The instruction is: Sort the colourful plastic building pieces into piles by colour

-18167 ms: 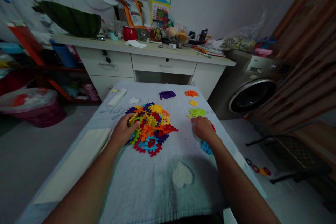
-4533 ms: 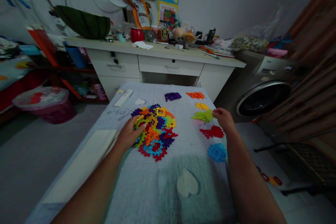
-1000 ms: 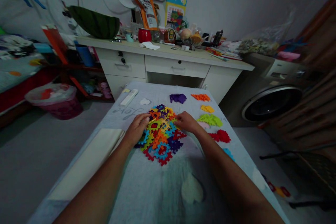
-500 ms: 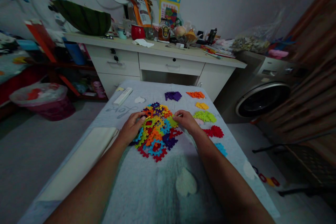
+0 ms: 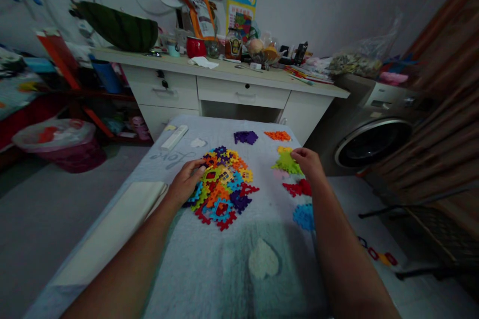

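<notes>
Multicoloured notched plastic pieces (image 5: 217, 191) lay centrally heaped, still mixed; single-colour clusters (image 5: 246, 137) already sat apart, from one to four o'clock. The left hand (image 5: 186, 179) curled at nine, grip unclear; the right hand (image 5: 309, 162) pinched a lime-green piece (image 5: 287, 158) at two.

"Love" lettering (image 5: 163, 158) on the tablecloth (image 5: 220, 269)

Open tablecloth (image 5: 267, 214) lane just right of centre, mixed pile (image 5: 220, 189) obstructing left of centre, green pieces (image 5: 286, 163), red pieces (image 5: 298, 188), blue pieces (image 5: 304, 217) bounding lane's right, desk (image 5: 224, 90) barring upper centre.
</notes>
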`<action>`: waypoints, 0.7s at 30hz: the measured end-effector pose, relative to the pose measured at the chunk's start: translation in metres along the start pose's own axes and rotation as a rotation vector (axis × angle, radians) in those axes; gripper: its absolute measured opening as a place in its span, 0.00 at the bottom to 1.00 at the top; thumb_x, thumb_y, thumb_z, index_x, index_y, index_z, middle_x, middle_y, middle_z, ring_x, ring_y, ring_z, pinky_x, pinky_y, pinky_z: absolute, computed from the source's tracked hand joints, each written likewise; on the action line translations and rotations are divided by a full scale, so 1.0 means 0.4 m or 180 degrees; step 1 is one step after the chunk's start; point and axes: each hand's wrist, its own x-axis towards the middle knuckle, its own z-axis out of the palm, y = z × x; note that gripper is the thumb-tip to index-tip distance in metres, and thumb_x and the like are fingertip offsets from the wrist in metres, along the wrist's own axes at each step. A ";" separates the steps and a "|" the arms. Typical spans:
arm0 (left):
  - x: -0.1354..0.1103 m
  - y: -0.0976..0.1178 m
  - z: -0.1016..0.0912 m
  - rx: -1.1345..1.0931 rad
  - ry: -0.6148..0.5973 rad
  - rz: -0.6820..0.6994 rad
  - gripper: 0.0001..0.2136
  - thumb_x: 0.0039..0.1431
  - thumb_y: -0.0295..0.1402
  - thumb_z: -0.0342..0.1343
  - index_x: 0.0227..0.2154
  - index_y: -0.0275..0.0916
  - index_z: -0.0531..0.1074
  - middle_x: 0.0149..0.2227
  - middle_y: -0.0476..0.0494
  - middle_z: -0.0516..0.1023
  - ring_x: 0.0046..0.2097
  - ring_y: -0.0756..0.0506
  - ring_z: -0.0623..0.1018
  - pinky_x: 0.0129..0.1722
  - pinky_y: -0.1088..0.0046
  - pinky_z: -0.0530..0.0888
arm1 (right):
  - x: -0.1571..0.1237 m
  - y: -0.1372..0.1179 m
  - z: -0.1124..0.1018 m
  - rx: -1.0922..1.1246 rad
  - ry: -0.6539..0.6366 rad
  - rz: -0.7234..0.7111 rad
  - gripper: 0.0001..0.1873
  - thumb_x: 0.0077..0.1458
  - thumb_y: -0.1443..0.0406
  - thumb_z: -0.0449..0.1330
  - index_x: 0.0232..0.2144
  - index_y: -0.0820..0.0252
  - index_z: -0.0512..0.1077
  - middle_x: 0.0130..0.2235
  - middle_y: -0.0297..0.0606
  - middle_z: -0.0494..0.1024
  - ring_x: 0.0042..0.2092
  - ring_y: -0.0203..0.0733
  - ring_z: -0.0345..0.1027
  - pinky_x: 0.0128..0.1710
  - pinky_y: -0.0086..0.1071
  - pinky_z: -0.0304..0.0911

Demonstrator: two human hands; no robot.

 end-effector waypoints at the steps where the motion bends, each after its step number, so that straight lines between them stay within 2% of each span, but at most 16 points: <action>1: 0.000 -0.001 0.000 -0.0004 -0.0008 -0.0004 0.21 0.58 0.50 0.51 0.48 0.43 0.72 0.52 0.41 0.75 0.54 0.40 0.74 0.58 0.58 0.67 | 0.008 0.020 -0.024 -0.0064 0.0132 0.0002 0.15 0.38 0.55 0.64 0.25 0.62 0.73 0.23 0.34 0.72 0.25 0.35 0.62 0.26 0.29 0.56; 4: 0.001 -0.004 -0.001 0.0015 -0.0028 0.0014 0.22 0.58 0.50 0.51 0.49 0.42 0.72 0.53 0.41 0.75 0.55 0.40 0.74 0.58 0.58 0.67 | 0.017 0.072 -0.068 -0.0137 0.0476 0.0016 0.15 0.39 0.58 0.63 0.28 0.62 0.73 0.22 0.33 0.71 0.24 0.35 0.64 0.25 0.29 0.58; 7: 0.002 -0.007 -0.001 0.0041 -0.0063 -0.0016 0.22 0.59 0.49 0.50 0.50 0.42 0.71 0.53 0.40 0.75 0.54 0.40 0.74 0.57 0.58 0.68 | 0.014 0.103 -0.080 -0.0220 0.0671 0.0137 0.14 0.38 0.59 0.63 0.28 0.62 0.72 0.21 0.31 0.70 0.23 0.36 0.65 0.22 0.28 0.57; 11: 0.002 -0.013 -0.001 0.0026 -0.0090 -0.0051 0.23 0.58 0.50 0.51 0.51 0.41 0.71 0.52 0.40 0.76 0.52 0.40 0.75 0.55 0.59 0.70 | 0.011 0.116 -0.084 -0.0125 0.0785 0.0301 0.12 0.36 0.60 0.62 0.26 0.61 0.72 0.21 0.33 0.71 0.22 0.36 0.65 0.20 0.27 0.57; 18: 0.005 -0.021 0.002 0.0028 -0.0107 -0.0037 0.24 0.58 0.50 0.51 0.52 0.41 0.70 0.54 0.40 0.74 0.54 0.39 0.74 0.57 0.59 0.68 | 0.006 0.129 -0.102 0.0370 0.1356 0.0882 0.07 0.34 0.65 0.59 0.23 0.59 0.69 0.17 0.30 0.68 0.19 0.34 0.62 0.16 0.25 0.53; 21: 0.007 -0.027 0.003 0.0044 -0.0116 -0.0026 0.24 0.58 0.51 0.51 0.51 0.40 0.70 0.55 0.39 0.74 0.55 0.39 0.74 0.58 0.58 0.67 | 0.003 0.153 -0.109 0.0127 0.1289 0.0952 0.06 0.35 0.65 0.59 0.22 0.60 0.70 0.16 0.30 0.68 0.20 0.35 0.63 0.18 0.26 0.56</action>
